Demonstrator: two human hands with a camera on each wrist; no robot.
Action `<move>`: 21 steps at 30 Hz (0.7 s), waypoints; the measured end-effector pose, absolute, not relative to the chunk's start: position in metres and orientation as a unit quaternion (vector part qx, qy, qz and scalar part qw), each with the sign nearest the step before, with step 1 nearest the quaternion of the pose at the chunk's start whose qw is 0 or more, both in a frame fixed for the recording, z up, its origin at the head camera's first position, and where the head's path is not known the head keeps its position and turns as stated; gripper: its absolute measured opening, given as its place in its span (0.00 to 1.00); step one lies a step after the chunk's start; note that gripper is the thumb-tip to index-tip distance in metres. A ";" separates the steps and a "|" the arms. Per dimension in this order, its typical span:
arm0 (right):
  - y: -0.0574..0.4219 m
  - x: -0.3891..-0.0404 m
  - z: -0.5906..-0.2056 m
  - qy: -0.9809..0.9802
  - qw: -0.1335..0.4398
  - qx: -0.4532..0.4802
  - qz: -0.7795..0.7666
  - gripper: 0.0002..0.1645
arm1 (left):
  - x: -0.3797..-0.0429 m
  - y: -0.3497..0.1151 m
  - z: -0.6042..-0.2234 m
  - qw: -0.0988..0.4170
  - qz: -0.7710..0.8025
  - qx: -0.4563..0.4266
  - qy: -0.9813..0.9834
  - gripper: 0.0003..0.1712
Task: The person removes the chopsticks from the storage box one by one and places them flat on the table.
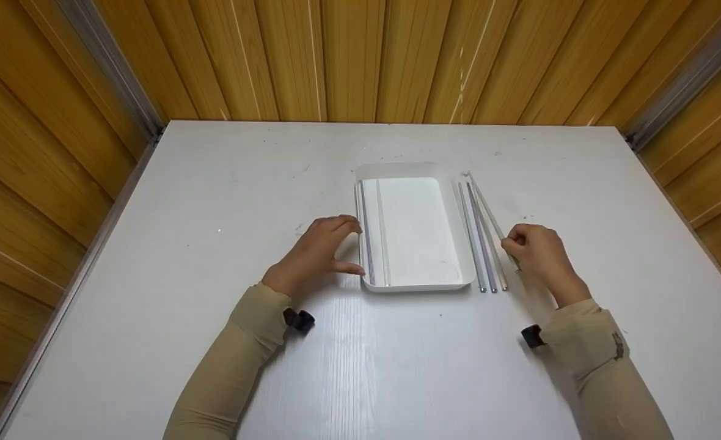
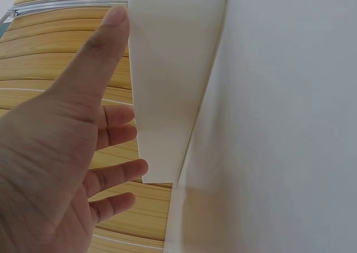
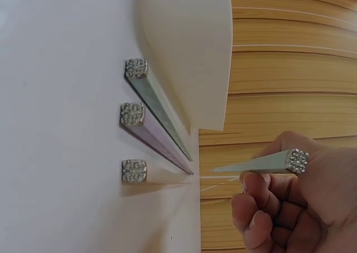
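My right hand (image 1: pixel 538 250) pinches a pale chopstick (image 3: pixel 268 163) near its thick end, which carries a silver patterned cap. Its thin end slants away toward the back of the table. Between that hand and the tray lie three more chopsticks: a pale green one (image 3: pixel 159 105), a purple one (image 3: pixel 156 133) and a cream one (image 3: pixel 134 171). The white tray (image 1: pixel 418 288) stands upright with its left wall by my left hand (image 1: pixel 318 250), whose thumb and fingers are extended at the rim. Inside the tray, along its left side, are a purple chopstick (image 1: pixel 368 244) and a whitish chopstick (image 1: pixel 383 232).
A white table (image 1: pixel 360 366) bears everything. Wood-look panels (image 1: pixel 354 61) rise behind it and at both sides, with metal strips (image 1: pixel 110 67) at the corners. Small dark specks dot the tabletop.
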State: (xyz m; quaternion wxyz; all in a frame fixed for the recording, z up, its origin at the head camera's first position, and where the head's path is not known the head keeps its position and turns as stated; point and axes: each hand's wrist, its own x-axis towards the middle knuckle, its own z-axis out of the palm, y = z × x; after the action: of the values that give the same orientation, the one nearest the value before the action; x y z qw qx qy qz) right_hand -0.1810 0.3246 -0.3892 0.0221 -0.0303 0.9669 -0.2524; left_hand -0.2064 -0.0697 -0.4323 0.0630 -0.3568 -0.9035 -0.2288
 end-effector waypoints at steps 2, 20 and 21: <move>0.327 -0.181 -0.390 0.968 0.023 -0.031 -0.249 0.11 | -0.207 -0.070 -0.433 0.064 -0.226 -0.356 -0.904 0.42; 0.341 -0.178 -0.398 0.972 0.040 -0.005 -0.230 0.12 | -0.207 -0.069 -0.432 0.069 -0.230 -0.361 -0.901 0.43; 0.341 -0.178 -0.399 0.972 0.042 -0.004 -0.230 0.12 | -0.207 -0.069 -0.432 0.067 -0.230 -0.360 -0.902 0.43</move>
State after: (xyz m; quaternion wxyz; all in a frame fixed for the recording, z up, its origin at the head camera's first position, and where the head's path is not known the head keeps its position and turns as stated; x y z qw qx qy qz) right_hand -0.1778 0.3411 -0.3989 0.0424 -0.0041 0.9722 -0.2304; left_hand -0.2072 -0.0689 -0.4320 0.0672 -0.3603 -0.9015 -0.2301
